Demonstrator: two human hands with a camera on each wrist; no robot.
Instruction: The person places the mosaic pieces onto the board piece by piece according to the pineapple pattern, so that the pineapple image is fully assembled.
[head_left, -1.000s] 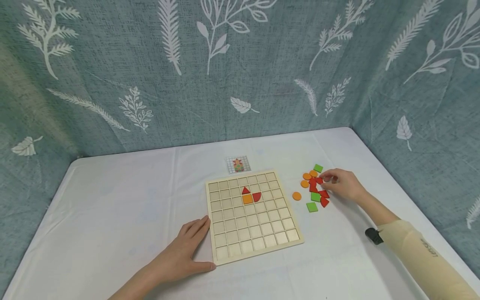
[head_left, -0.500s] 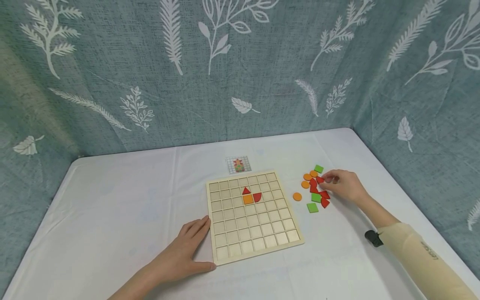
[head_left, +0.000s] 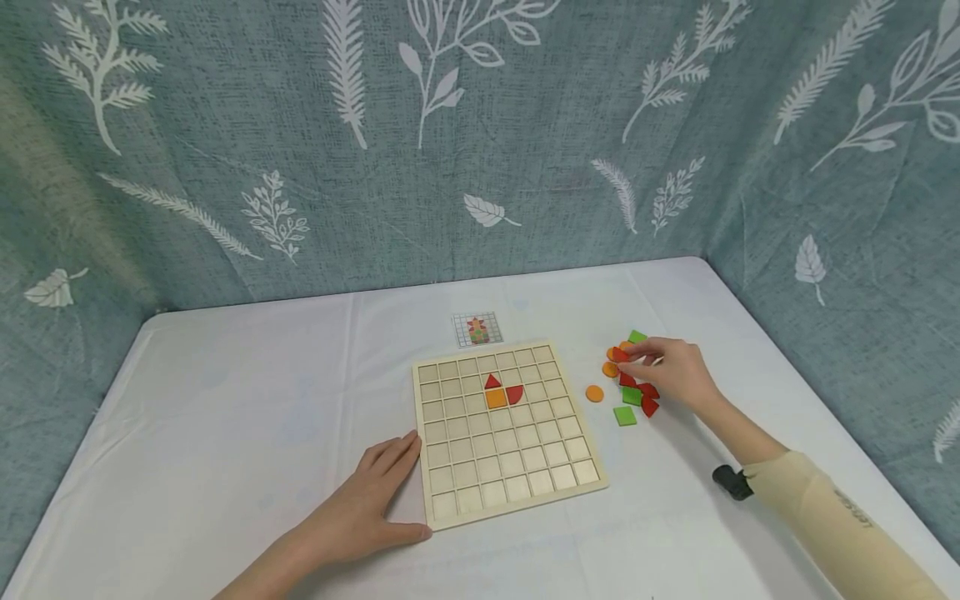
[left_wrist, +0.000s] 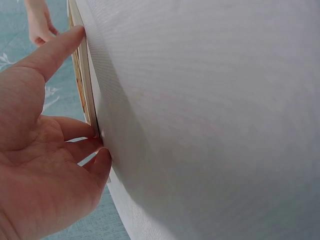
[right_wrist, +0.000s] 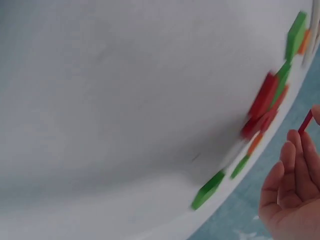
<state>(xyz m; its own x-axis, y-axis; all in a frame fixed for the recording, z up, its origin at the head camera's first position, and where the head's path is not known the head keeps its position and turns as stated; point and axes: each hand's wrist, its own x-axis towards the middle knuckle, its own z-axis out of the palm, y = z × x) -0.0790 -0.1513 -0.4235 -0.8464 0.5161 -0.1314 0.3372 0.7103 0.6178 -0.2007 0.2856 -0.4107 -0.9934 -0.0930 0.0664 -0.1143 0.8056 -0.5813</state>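
My right hand [head_left: 671, 371] pinches a small flat red tile [head_left: 619, 354] between thumb and fingertips, over the loose pieces at the right. In the right wrist view this red tile [right_wrist: 305, 121] shows edge-on, held up off the cloth. My left hand [head_left: 367, 500] lies at the left side of a wooden grid board [head_left: 517, 506], fingertips along its edge and thumb at its near left corner. The left wrist view shows those fingers against the board's rim [left_wrist: 86, 75]. On the board sit a red triangle [head_left: 492, 382], an orange square [head_left: 496, 399] and a red quarter circle [head_left: 514, 394].
Loose orange discs [head_left: 594, 393], green tiles [head_left: 625, 416] and red tiles [head_left: 649, 406] lie right of the board. Behind it is a small card [head_left: 477, 330] with a coloured pattern on a grid. A leaf-patterned curtain [head_left: 420, 225] borders the white-covered table [head_left: 225, 400].
My right hand has moved left from the red pieces, carrying a red tile over the orange discs. The left hand and board have stayed in place.
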